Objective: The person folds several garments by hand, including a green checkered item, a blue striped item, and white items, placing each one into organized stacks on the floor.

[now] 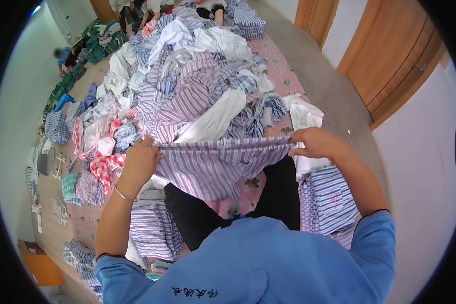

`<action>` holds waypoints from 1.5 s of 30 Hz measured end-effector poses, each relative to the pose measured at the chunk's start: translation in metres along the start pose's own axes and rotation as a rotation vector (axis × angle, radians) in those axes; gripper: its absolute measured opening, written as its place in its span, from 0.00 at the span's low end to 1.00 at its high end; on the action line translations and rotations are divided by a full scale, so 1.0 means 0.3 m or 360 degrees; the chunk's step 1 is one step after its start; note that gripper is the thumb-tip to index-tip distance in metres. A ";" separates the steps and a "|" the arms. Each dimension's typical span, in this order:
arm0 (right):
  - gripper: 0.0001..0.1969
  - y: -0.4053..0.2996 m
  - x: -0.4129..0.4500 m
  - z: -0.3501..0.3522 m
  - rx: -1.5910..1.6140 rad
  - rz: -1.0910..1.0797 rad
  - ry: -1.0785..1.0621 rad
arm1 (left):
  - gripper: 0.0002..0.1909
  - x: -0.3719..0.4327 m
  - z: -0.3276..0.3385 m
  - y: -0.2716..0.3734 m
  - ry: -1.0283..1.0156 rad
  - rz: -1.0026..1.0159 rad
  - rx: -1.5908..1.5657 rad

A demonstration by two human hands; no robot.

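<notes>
A pair of purple-and-white striped pants (205, 171) is stretched by its elastic waistband between my two hands. My left hand (140, 159) grips one end of the band, and my right hand (312, 143) pinches the other. The cloth hangs down over my lap, between my black-trousered legs. Just beyond the band rises a large heap of loose laundry (197, 83), mostly striped and white. Folded striped garments (155, 228) are stacked beside my left leg. Another folded stack, blue-and-white striped (332, 197), lies by my right leg.
A pink patterned sheet (285, 72) lies under the heap. Red checked cloth (104, 167) and folded stacks (57, 127) are on the left. Green bundles (97, 49) lie farther back, near a crouching person (65, 59). Other people (152, 9) are at the far end. Wooden doors (391, 53) line the right wall.
</notes>
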State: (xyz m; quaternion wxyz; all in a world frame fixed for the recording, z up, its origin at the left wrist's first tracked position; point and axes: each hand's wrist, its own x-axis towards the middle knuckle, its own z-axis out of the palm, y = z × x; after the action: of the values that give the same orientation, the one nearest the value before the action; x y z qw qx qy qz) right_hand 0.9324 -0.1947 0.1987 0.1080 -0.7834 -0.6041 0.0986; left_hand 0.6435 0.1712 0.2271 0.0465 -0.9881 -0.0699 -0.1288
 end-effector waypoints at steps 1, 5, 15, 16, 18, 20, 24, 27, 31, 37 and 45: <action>0.15 -0.009 0.006 -0.016 -0.0020 -0.0022 0.0028 | 0.10 0.002 -0.015 -0.012 -0.0119 -0.0024 0.0059; 0.18 -0.031 -0.010 -0.115 0.0102 0.0015 0.0666 | 0.12 0.028 -0.203 0.071 0.0404 -0.0206 -0.0121; 0.11 -0.026 0.040 0.133 0.0045 0.0328 0.0645 | 0.24 -0.093 0.018 0.066 0.0046 -0.0453 -0.0596; 0.14 -0.034 0.054 0.112 0.0058 0.0337 0.0739 | 0.24 -0.081 0.013 0.070 0.0162 -0.0496 -0.0596; 0.20 -0.111 0.060 0.047 0.0244 0.0385 0.0851 | 0.21 -0.106 -0.007 0.093 0.0382 -0.0623 -0.0685; 0.21 -0.129 0.032 0.049 0.0406 0.0419 0.0823 | 0.21 -0.135 -0.001 0.125 0.0334 -0.0693 -0.0772; 0.23 -0.093 0.025 0.165 0.0405 0.0447 0.0600 | 0.26 -0.192 0.173 0.114 0.0024 -0.0700 -0.0841; 0.22 -0.101 0.032 0.161 0.0348 0.0473 0.0498 | 0.26 -0.223 0.209 0.124 -0.0007 -0.0697 -0.0841; 0.25 -0.167 0.006 0.118 0.0465 0.0489 0.0574 | 0.25 -0.240 0.139 0.167 0.0013 -0.0811 -0.0889; 0.31 -0.311 -0.007 0.085 0.0615 0.0284 0.0633 | 0.16 -0.207 0.162 0.205 -0.0487 -0.0547 -0.1201; 0.30 -0.441 0.018 0.044 0.0724 -0.0032 0.0355 | 0.17 0.086 0.519 0.530 -0.0626 -0.0472 -0.2976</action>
State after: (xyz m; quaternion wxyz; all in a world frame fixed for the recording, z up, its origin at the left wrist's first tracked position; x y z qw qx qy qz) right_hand 0.8075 -0.1561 0.2240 0.3485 -0.7388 -0.5585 0.1439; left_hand 0.7308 0.0348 0.0722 -0.7880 -0.6110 -0.0698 0.0309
